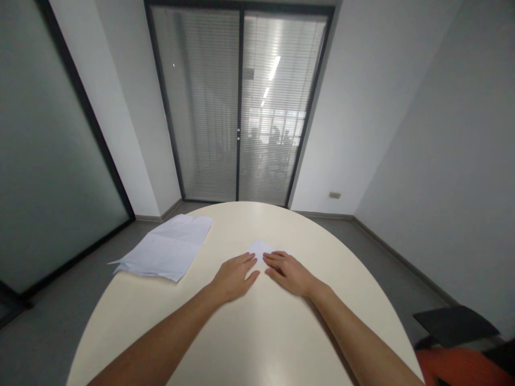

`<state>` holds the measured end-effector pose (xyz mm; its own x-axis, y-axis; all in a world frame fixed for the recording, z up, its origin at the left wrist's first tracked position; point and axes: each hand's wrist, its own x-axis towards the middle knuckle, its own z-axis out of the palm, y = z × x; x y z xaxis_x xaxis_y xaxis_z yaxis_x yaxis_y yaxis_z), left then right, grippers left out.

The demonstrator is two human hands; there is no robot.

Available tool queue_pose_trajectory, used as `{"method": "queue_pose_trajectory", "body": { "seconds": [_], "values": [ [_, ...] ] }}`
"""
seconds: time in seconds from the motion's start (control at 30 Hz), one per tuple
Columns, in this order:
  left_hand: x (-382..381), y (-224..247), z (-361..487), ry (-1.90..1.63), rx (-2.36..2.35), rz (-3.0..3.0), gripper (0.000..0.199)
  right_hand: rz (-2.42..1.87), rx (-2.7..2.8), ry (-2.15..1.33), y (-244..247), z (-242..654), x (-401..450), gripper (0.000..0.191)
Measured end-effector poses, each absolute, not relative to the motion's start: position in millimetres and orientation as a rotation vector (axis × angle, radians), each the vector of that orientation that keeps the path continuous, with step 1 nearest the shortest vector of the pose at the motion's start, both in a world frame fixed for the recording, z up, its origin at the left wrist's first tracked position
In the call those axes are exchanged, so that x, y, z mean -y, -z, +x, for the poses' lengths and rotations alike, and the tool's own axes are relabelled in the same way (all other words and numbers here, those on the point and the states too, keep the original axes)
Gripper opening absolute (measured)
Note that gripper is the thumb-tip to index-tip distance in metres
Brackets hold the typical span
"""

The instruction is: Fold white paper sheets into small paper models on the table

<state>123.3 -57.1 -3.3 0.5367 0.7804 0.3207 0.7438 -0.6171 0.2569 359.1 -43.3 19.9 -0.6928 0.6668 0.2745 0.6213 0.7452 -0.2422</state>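
Observation:
A small piece of white paper (258,248) lies on the table, partly covered by both hands, so its full outline is hidden. My left hand (236,276) rests on its left side with fingers stretched out and the thumb apart. From the right, my right hand (290,272) lies over the paper's other side, fingers extended and fairly flat. The fingertips of the two hands face each other across a narrow gap where the paper shows.
A loose stack of larger white sheets (167,247) lies at the table's left, overhanging its edge. The pale round table (265,332) fills the front. A dark chair with red (462,364) stands at lower right. Beyond are glass doors with blinds (241,107).

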Motion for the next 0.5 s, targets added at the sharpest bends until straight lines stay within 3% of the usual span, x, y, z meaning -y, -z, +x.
{"method": "queue_pose_trajectory", "body": {
  "seconds": [0.5],
  "values": [
    [55.0,-1.9,120.4,-0.619,-1.402,2.642,0.041,-1.711,2.271,0.005,-23.2,379.1,36.7,0.035]
  ]
}}
